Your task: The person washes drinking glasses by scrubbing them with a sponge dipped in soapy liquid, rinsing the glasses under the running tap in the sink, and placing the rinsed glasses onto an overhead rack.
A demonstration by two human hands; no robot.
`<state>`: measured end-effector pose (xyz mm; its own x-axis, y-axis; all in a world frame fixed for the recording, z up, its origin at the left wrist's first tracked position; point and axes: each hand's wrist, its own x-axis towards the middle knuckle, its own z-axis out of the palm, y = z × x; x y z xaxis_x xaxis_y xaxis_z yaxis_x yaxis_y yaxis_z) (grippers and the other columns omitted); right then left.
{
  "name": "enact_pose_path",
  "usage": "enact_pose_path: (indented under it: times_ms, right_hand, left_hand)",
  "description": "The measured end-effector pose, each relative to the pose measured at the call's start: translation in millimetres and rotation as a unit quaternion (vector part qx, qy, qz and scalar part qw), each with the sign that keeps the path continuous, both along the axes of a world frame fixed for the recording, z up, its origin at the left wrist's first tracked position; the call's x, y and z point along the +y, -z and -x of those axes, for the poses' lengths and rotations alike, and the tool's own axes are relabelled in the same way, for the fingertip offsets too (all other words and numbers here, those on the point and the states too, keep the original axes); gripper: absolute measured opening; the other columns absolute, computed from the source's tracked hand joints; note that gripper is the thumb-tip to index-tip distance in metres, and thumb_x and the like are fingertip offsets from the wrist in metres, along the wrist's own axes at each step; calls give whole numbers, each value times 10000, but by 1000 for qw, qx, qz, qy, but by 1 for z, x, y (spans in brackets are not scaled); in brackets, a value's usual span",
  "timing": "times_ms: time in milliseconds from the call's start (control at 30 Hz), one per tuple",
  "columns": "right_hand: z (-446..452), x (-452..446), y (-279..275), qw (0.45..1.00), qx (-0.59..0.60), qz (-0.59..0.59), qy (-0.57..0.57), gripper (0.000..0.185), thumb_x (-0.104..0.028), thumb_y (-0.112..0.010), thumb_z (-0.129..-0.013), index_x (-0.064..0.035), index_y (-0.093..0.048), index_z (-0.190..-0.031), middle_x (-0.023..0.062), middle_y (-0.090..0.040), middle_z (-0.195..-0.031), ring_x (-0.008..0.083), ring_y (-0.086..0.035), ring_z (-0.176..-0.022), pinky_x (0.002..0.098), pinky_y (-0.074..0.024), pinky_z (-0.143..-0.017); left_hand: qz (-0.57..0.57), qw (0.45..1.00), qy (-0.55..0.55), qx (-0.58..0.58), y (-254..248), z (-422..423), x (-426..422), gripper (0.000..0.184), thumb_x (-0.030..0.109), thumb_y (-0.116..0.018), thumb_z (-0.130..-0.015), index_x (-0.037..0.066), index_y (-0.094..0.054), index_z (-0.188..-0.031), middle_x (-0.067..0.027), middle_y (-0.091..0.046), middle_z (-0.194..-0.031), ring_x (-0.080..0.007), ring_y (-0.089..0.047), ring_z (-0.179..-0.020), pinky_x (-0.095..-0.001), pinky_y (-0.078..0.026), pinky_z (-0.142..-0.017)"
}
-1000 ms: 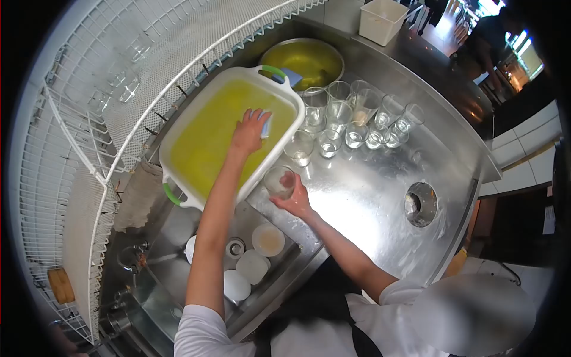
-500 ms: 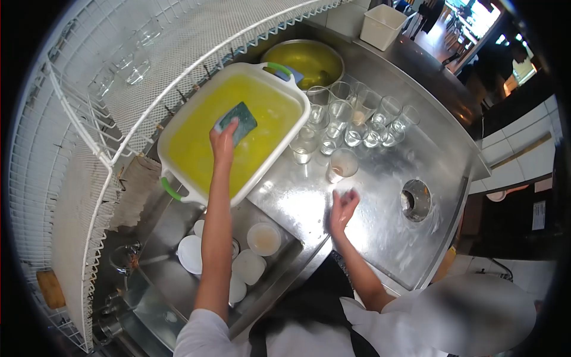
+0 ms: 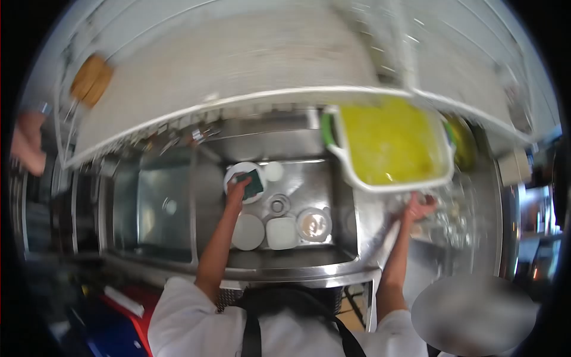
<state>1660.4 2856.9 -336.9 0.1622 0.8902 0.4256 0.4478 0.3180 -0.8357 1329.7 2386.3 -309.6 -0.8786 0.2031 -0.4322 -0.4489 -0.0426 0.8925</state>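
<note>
My left hand (image 3: 238, 189) is closed on a green scouring sponge (image 3: 254, 183), over a round white plate (image 3: 231, 176) in the sink. Near it in the sink are a small white dish (image 3: 274, 171), a round white lid or plate (image 3: 248, 232), a squarish white dish (image 3: 281, 233) and a round container (image 3: 314, 225) with cloudy liquid. Just below the basin's near edge is my right hand (image 3: 421, 207), slightly blurred, its fingers apart and nothing visible in them. Beside it, several clear drinking glasses (image 3: 458, 214) stand on the counter, smeared by motion.
A white basin (image 3: 389, 188) of yellow-green liquid stands right of the sink (image 3: 345, 238). A second sink compartment (image 3: 160, 220) lies to the left. The wire rack (image 3: 250, 95) overhangs the back. Another person's arm (image 3: 30, 143) shows at the far left.
The view has swung left toward the sink. My left hand has brought the sponge from over the basin to the plate in the sink. My right hand is no longer beside the near glass.
</note>
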Motion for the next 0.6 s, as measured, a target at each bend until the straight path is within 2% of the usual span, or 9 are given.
enact_pose_path:
  times_ms: [100,133,200,267,300,333,400,533,600]
  right_hand:
    - [-2,-32,-4,1000,22,2,11,816,-219,-848,-680,10,-364,-1296,129,-539,-1112,219,-527,-987,355,-468,-877]
    - [-7,-54,-4,995,82,27,-43,853,-179,-844,-669,-1,-338,-1332,126,-525,-1121,229,-531,-1003,369,-492,-861]
    - [-5,-119,-12,963,193,67,-176,906,-125,-831,-664,-27,-297,-1389,121,-527,-1105,229,-546,-997,378,-531,-809]
    - [15,-191,-10,905,247,116,-326,885,-95,-790,-693,-58,-276,-1412,113,-569,-1005,208,-569,-911,362,-542,-764]
    - [28,-227,-1,872,249,151,-394,851,-79,-758,-716,-74,-271,-1414,107,-595,-930,199,-581,-846,352,-539,-755]
    - [61,-279,-33,841,246,243,-415,905,-106,-747,-719,-124,-219,-1453,125,-611,-920,228,-620,-815,373,-568,-713]
    - [116,-342,-31,778,245,347,-462,922,-88,-711,-711,-98,-175,-1462,151,-612,-923,259,-633,-792,390,-578,-708]
    - [217,-409,15,675,200,458,-544,842,-114,-699,-733,-121,-207,-1417,192,-545,-1089,265,-599,-920,396,-508,-849]
    - [263,-428,29,640,221,471,-565,838,-68,-690,-725,-140,-207,-1406,172,-502,-1101,263,-570,-965,402,-515,-850]
  left_hand:
    - [128,989,-60,30,33,67,-44,309,261,-751,-794,78,-638,-1017,-72,-641,-881,-212,-649,-726,-369,-562,-528]
    - [167,982,-81,40,46,95,-56,441,414,-764,-750,101,-666,-1044,-143,-681,-954,-247,-674,-763,-388,-566,-599]
    - [302,935,-125,140,64,147,-65,492,498,-705,-765,87,-672,-1033,-185,-690,-957,-328,-679,-812,-425,-540,-690]
    - [349,888,-127,272,42,170,-58,483,517,-650,-786,101,-668,-1031,-209,-681,-948,-397,-651,-884,-460,-509,-756]
    - [375,879,-126,265,29,183,-51,450,496,-641,-793,114,-664,-1029,-213,-679,-934,-403,-645,-895,-469,-508,-752]
    - [405,869,-119,257,18,188,-45,417,474,-632,-800,126,-659,-1028,-217,-677,-920,-409,-638,-905,-478,-506,-747]
    - [429,867,-120,225,-11,189,-39,425,523,-605,-818,149,-655,-1013,-207,-679,-905,-412,-638,-888,-501,-501,-740]
    - [398,870,-124,263,3,201,-40,447,533,-568,-846,133,-661,-1021,-216,-675,-906,-412,-640,-868,-518,-492,-735]
    - [481,793,-108,358,-7,201,-44,491,514,-547,-869,86,-631,-1093,-241,-662,-950,-417,-642,-873,-478,-540,-685]
